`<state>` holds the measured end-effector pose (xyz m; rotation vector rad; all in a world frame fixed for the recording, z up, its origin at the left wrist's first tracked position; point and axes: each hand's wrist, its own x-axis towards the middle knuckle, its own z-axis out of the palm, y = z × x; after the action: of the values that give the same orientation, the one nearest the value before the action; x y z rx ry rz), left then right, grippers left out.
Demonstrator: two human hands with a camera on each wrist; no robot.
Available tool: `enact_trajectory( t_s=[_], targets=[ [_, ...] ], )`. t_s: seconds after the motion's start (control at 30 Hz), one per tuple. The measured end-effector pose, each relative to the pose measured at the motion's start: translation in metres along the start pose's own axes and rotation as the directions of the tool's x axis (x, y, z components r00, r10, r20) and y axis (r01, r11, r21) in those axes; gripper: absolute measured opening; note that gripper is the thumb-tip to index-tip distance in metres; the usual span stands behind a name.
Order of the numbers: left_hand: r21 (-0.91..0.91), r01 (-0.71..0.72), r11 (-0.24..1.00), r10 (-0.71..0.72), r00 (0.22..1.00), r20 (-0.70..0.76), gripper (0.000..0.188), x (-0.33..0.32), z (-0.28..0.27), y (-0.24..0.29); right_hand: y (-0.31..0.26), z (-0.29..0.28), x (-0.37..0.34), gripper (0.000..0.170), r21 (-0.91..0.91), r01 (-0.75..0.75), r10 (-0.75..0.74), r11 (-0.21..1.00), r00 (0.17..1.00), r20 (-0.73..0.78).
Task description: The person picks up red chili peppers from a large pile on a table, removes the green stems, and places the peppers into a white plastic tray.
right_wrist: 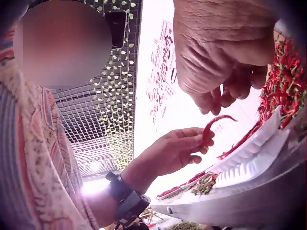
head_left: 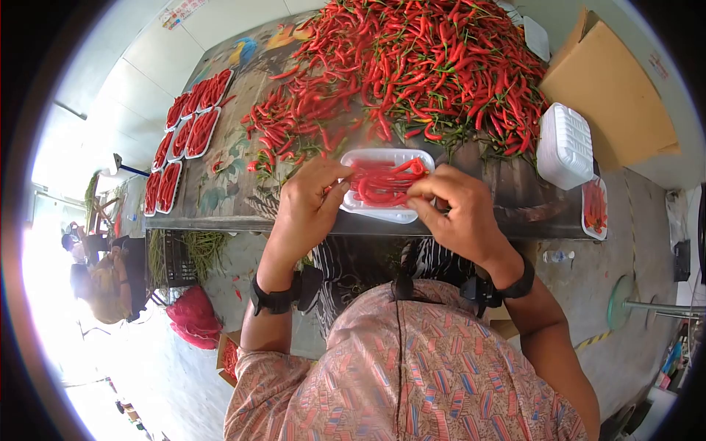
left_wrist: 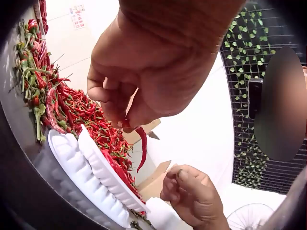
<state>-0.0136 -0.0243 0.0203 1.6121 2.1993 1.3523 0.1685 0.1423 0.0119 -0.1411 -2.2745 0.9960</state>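
Note:
My left hand [head_left: 310, 197] pinches a single red chili pepper [right_wrist: 209, 128] between thumb and fingertips; its curved end sticks out in both wrist views. Below the hands lies a white foam tray [head_left: 390, 215] with a layer of long red chilies [head_left: 384, 189] in it, near the table's front edge. In the left wrist view this tray sits on another white tray [left_wrist: 81, 177]. At the right side of the tray is my right hand [head_left: 465, 213], its fingers loosely bent with nothing visible between them.
A big heap of red chilies [head_left: 448, 66] covers the table's back. Filled trays [head_left: 200, 132] stand at the left. On the right are stacked white trays [head_left: 570, 143], a cardboard box [head_left: 618, 95] and another tray of chilies [head_left: 594, 209]. Another person [head_left: 110, 283] is at far left.

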Motion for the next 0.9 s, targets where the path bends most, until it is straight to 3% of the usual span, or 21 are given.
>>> enact_trajectory(
  t_s=[0.17,0.37,0.77,0.9],
  targets=[
    [0.013,0.045,0.999,-0.046,0.993,0.112,0.019,0.002,0.004,-0.002,0.017,0.005,0.001,0.014,-0.092,0.037,-0.044,0.995,0.996,-0.078],
    [0.090,-0.088,0.992,0.078,0.991,0.106,0.019,-0.001,0.011,-0.019,0.021,0.015,0.003,0.015,-0.117,0.027,-0.031,0.993,0.999,-0.037],
    [0.173,-0.134,0.976,0.122,0.989,0.078,0.019,0.007,0.014,-0.012,0.028,0.022,0.011,0.010,-0.162,0.039,-0.043,0.986,0.999,-0.022],
    [0.187,-0.036,0.982,0.025,0.998,0.061,0.019,0.015,0.012,-0.009,0.031,0.021,0.013,0.011,-0.086,-0.047,0.044,0.995,0.998,-0.036]
  ],
)
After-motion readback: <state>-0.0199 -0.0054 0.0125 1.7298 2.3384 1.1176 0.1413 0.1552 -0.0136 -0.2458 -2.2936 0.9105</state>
